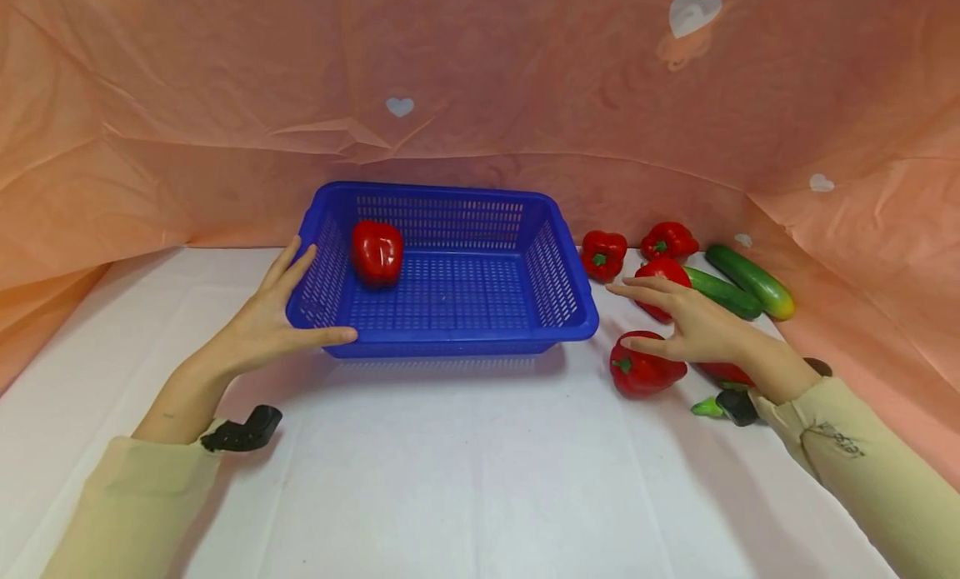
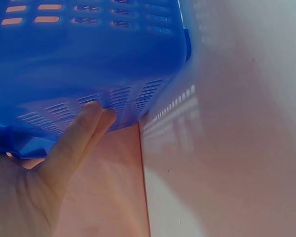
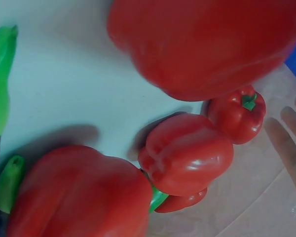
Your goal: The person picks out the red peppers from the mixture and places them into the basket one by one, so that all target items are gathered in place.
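left hand (image 1: pixel 258 325) touching basket (image 1: pixel 465 336), right hand (image 1: pixel 693 319) outstretched

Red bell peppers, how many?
6: one red bell pepper in the basket, one right of it, one back right, one behind the right hand, one by its thumb, one partly behind the forearm; more may be hidden.

Basket (image 1: pixel 442 336) 1 | red peppers (image 1: pixel 647 366) 6: 1 inside, 5 toward 3 o'clock | cucumbers (image 1: pixel 750 279) 2 | eggplants (image 3: pixel 0 84) unclear | hands (image 1: pixel 258 325) 2

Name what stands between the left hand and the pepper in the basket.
In the head view, the blue basket's left end wall stands between left hand and red pepper.
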Action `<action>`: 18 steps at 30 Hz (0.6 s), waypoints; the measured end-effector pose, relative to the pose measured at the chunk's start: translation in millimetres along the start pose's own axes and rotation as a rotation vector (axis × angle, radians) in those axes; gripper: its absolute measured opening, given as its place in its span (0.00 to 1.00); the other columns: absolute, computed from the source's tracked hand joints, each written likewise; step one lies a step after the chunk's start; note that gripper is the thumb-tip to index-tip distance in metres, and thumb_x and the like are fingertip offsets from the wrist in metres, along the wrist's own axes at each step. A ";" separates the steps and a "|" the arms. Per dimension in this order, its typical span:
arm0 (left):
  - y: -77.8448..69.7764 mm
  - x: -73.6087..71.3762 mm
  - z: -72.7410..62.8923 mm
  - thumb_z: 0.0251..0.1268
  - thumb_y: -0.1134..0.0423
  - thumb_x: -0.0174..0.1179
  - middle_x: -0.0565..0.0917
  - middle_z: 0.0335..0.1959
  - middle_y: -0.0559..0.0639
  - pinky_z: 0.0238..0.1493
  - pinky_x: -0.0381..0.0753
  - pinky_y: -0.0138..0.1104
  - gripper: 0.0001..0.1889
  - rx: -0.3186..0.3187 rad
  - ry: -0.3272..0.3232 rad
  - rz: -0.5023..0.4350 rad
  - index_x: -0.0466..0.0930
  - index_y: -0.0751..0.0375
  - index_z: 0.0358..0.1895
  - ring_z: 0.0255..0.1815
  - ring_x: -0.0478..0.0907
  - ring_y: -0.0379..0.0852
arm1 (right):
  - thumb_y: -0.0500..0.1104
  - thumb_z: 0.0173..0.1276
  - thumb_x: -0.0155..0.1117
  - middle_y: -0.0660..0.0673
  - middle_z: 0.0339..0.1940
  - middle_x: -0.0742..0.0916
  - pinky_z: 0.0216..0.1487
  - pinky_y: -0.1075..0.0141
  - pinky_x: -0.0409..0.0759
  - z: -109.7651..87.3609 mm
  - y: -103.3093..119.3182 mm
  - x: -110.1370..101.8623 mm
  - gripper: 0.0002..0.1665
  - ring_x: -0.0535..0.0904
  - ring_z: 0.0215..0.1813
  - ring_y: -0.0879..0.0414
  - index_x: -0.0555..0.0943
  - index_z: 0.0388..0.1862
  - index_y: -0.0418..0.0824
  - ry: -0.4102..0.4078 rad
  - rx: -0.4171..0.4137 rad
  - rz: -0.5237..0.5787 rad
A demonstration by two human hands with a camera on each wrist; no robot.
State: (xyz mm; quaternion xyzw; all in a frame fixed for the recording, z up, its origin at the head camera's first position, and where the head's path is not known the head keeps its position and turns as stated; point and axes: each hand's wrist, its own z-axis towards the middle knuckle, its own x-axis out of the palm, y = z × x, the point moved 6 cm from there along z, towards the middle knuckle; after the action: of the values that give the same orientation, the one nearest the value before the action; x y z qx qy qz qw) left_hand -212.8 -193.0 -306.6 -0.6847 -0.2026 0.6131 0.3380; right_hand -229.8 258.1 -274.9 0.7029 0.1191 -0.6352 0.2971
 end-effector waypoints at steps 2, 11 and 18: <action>0.3 0.0 0.0 0.49 0.43 0.71 0.25 0.78 0.44 0.63 0.48 0.72 0.62 0.001 0.000 -0.001 0.30 0.47 0.77 0.77 0.31 0.68 | 0.53 0.56 0.73 0.36 0.69 0.71 0.52 0.37 0.77 -1.1 -1.1 3.3 0.44 0.64 0.69 0.36 0.67 0.71 0.47 0.018 0.004 0.020; 1.7 -0.3 0.5 0.49 0.44 0.71 0.25 0.78 0.44 0.63 0.49 0.73 0.62 0.003 0.003 -0.001 0.30 0.46 0.77 0.77 0.32 0.69 | 0.55 0.52 0.76 0.34 0.69 0.71 0.53 0.37 0.77 -7.2 -0.4 14.6 0.48 0.63 0.70 0.34 0.67 0.71 0.47 0.084 -0.001 0.053; 2.0 0.2 1.0 0.49 0.43 0.71 0.25 0.78 0.45 0.63 0.48 0.72 0.63 -0.002 0.013 0.006 0.30 0.46 0.77 0.77 0.32 0.69 | 0.59 0.46 0.78 0.37 0.71 0.69 0.55 0.38 0.76 -13.8 -4.3 22.3 0.56 0.60 0.71 0.34 0.64 0.73 0.53 0.176 0.071 0.121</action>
State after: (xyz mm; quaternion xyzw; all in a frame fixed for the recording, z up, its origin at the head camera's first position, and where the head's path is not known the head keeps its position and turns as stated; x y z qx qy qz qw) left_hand -214.0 -194.1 -308.2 -0.6896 -0.1990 0.6095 0.3367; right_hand -217.1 264.7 -297.3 0.7720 0.0795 -0.5558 0.2980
